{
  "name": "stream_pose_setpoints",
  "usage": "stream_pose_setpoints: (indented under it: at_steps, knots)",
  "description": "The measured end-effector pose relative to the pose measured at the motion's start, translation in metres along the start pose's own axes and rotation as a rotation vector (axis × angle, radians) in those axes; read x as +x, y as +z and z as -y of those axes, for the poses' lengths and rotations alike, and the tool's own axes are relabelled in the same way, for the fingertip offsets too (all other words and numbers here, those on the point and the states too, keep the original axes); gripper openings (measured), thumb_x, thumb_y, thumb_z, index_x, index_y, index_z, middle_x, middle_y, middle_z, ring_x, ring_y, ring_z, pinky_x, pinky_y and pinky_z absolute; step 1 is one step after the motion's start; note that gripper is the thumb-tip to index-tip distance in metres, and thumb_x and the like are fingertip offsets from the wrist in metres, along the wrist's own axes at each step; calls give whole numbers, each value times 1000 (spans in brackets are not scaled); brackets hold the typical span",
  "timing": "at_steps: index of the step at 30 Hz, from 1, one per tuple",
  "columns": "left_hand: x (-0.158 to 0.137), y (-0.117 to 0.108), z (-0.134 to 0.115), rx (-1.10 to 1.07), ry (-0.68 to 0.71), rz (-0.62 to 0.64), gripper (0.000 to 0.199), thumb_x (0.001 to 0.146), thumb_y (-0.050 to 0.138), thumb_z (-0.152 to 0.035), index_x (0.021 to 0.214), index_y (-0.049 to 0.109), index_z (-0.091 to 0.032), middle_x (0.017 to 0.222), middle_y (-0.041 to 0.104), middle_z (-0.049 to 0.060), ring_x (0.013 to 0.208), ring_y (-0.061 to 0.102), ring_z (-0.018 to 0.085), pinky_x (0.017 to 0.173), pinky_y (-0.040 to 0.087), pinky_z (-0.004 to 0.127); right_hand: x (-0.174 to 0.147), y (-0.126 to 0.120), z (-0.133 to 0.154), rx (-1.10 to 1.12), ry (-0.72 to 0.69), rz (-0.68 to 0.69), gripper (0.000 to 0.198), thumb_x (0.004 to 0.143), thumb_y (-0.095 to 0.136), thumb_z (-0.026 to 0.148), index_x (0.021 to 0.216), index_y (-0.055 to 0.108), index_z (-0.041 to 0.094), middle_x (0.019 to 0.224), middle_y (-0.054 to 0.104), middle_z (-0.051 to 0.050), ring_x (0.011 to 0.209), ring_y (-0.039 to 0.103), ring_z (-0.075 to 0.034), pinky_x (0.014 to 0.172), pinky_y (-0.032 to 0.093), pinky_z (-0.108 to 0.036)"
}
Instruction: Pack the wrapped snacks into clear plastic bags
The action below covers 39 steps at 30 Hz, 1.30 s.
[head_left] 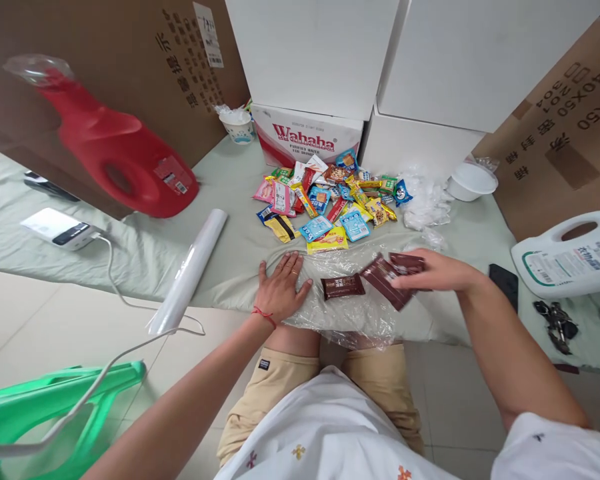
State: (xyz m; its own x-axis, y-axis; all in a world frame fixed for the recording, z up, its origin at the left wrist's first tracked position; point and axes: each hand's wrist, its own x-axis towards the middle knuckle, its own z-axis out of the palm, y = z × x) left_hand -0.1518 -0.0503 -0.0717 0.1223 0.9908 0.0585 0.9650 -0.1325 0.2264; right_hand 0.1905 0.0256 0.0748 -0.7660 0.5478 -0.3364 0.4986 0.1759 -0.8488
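My left hand lies flat with fingers spread on the green cloth, at the left edge of a sheet of clear plastic film. One dark brown snack packet rests on the film between my hands. In my right hand are several brown snack packets, gripped at their right end with the fingers closed round them. These packets are just above or touching the film; which one I cannot tell. Beyond my hands is a pile of colourful wrapped snacks.
A roll of clear film lies to the left, near a white power bank with a cable. A red jug stands back left. At the right are crumpled plastic, a white bowl, a phone, a white detergent bottle and keys.
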Motion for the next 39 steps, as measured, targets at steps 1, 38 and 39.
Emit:
stream_pose_setpoints:
  at_steps: [1,38,39]
  knots:
    - [0,-1,0,4,-1,1,64,103,34,-52,162,34,-26,167,35,10,154,34,31,125,7,69,18,-1,-2,-18,17,-10,35,89,71,48,105,69,17,91,70,-1,78,61,-16,69,49,-25]
    - [-19,3,-8,-73,-83,-87,55,106,31,-44,158,41,-27,165,38,11,152,37,32,118,-11,77,97,95,12,-923,113,-163,42,82,73,34,119,62,16,119,62,-16,117,48,-35,94,42,-44]
    - [-20,2,-8,-80,-104,-87,55,107,30,-43,158,40,-27,165,38,11,152,37,32,119,-10,77,100,99,11,-917,125,-152,44,83,74,36,120,63,16,121,62,-16,119,48,-36,96,42,-45]
